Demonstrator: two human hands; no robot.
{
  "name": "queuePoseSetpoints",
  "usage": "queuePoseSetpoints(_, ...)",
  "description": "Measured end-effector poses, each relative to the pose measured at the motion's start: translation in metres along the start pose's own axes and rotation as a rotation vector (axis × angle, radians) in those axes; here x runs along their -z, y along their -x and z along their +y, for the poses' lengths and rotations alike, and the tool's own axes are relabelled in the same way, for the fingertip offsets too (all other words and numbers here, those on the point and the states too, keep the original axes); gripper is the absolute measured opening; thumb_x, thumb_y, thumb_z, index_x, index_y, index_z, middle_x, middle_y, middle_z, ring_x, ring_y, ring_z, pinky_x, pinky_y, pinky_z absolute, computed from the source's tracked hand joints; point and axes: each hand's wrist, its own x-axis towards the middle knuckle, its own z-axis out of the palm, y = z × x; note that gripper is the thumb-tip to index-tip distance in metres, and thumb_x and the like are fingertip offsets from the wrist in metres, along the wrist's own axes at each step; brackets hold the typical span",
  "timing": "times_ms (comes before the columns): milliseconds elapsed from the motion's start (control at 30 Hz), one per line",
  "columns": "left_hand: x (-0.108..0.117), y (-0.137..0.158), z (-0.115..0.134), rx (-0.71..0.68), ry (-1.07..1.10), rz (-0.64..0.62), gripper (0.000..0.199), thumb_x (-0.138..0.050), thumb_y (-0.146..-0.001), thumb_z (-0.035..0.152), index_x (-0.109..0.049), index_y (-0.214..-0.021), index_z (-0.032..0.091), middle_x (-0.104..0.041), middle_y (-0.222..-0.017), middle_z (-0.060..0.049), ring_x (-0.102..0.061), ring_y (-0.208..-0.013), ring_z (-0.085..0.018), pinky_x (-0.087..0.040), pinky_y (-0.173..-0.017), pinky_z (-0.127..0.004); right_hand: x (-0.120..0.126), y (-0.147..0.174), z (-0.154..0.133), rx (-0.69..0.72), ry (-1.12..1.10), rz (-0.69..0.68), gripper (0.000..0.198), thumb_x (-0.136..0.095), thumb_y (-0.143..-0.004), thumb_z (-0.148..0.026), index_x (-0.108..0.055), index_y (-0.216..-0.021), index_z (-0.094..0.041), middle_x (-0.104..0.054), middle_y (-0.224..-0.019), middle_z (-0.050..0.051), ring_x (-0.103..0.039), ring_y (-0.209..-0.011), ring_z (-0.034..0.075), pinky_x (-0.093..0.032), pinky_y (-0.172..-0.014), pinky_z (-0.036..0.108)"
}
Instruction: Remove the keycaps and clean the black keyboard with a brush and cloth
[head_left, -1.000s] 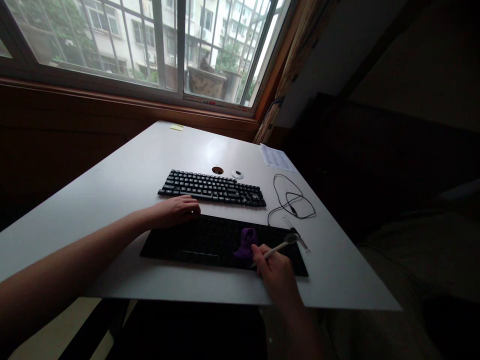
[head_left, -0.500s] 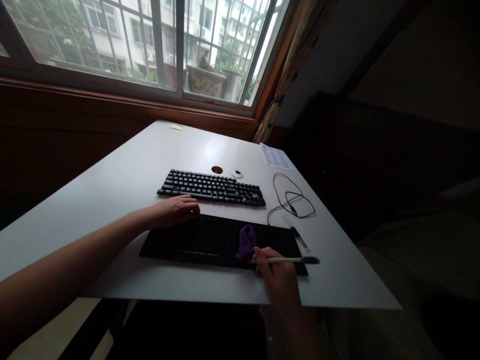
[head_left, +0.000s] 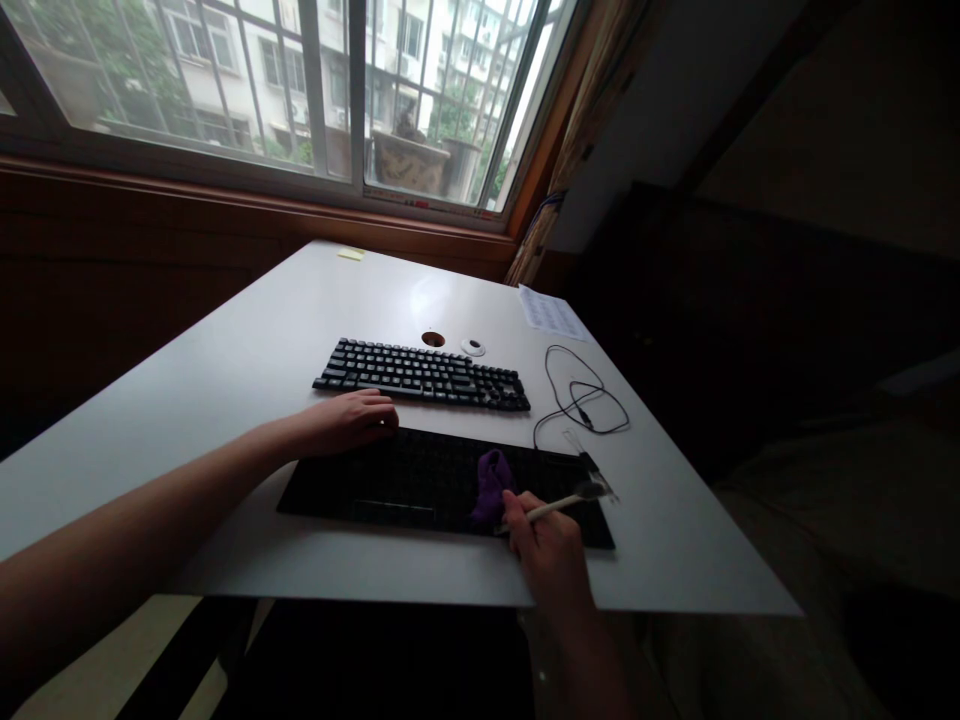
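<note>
A black keyboard (head_left: 420, 480) lies flat near the desk's front edge, too dark for its surface detail to be made out. My left hand (head_left: 360, 415) rests at its far left edge, fingers bent down and holding it. Over the right part, my right hand (head_left: 547, 540) is closed around the pale handle of a brush (head_left: 559, 506), whose dark head points right and slightly up. A crumpled purple cloth (head_left: 492, 482) is on the keyboard, against my right fingertips; whether they grip it too is hidden. Behind stand rows of black keycaps (head_left: 420, 375), laid out like a keyboard.
A looped black cable (head_left: 592, 405) runs from the keyboard's far edge. Beside it lies a thin wire tool with a dark handle (head_left: 589, 462). A round hole (head_left: 433, 340), its white cover (head_left: 473, 347), a printed sheet (head_left: 553, 314) and a yellow note (head_left: 350, 254) are farther back.
The brush has tilted in my right hand: its dark head is higher and farther left, its other end lower. My left hand and the keyboard stay in place.
</note>
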Motion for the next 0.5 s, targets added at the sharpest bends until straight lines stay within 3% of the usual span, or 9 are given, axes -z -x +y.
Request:
queuePoseSetpoints(333, 0.0017, -0.0006, 0.0003, -0.003, 0.0, -0.006, 0.018, -0.05, -0.103, 0.028, -0.065, -0.101, 0.019, -0.066, -0.094, -0.006, -0.057, -0.093, -0.02, -0.045, -0.083, -0.03, 0.0001, 0.007, 0.0042, -0.016, -0.035, 0.128, 0.043, -0.046, -0.105, -0.037, -0.057, -0.067, -0.02, -0.054, -0.054, -0.004, -0.055, -0.049, 0.011, -0.039, -0.056, 0.023)
queuePoseSetpoints(500, 0.0009, -0.0004, -0.0011, -0.011, -0.007, -0.009, 0.019, -0.05, -0.104, 0.029, -0.066, -0.101, 0.019, -0.066, -0.094, -0.007, -0.057, -0.092, -0.021, -0.045, -0.084, -0.031, -0.003, 0.005, 0.0029, -0.001, -0.043, 0.091, 0.04, -0.048, -0.104, -0.038, -0.058, -0.069, -0.021, -0.057, -0.06, -0.003, -0.056, -0.054, 0.012, -0.041, -0.058, 0.023)
